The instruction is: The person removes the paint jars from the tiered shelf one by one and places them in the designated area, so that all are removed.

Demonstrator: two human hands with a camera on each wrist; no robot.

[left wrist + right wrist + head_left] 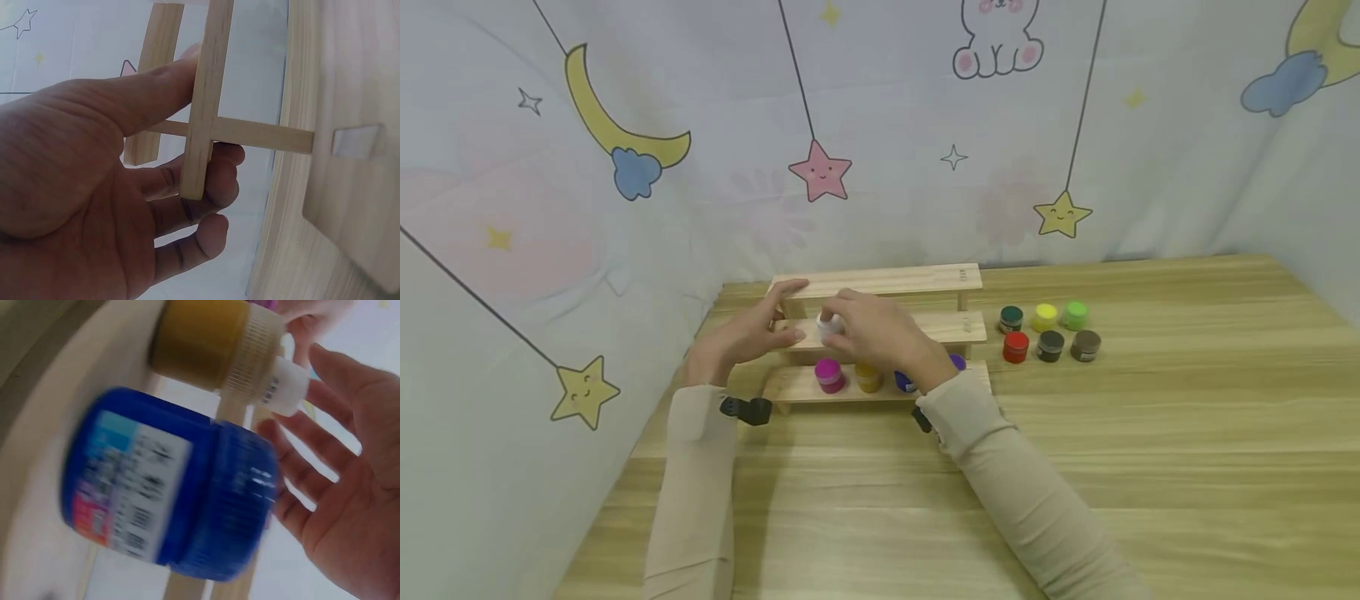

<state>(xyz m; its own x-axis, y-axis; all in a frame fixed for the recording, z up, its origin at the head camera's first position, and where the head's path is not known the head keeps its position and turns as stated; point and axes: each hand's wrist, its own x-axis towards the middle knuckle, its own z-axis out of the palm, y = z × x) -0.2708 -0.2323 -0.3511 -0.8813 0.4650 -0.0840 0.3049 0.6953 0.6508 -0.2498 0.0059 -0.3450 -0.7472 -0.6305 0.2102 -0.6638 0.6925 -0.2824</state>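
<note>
The right hand (880, 329) is pinching a white jar (827, 327) between thumb and fingertips, its grip being parted only by the jar's width. The jar is sitting inside that grip, at the left part of the wooden rack's middle shelf (943, 329); whether its base is bearing on the wood cannot be told. The left hand (745, 332) is standing at the rack's left end, its grip spreading wide, the thumb lying by the middle shelf and the fingers reaching near the top shelf (880, 281); firm contact cannot be confirmed. Below, the lower shelf (792, 387) is carrying a magenta jar (830, 375), an ochre jar (868, 377), a blue jar (906, 381) and a purple jar (957, 362). Six further jars, including a red jar (1016, 347), are standing in two rows on the table (880, 517), right of the rack.
</note>
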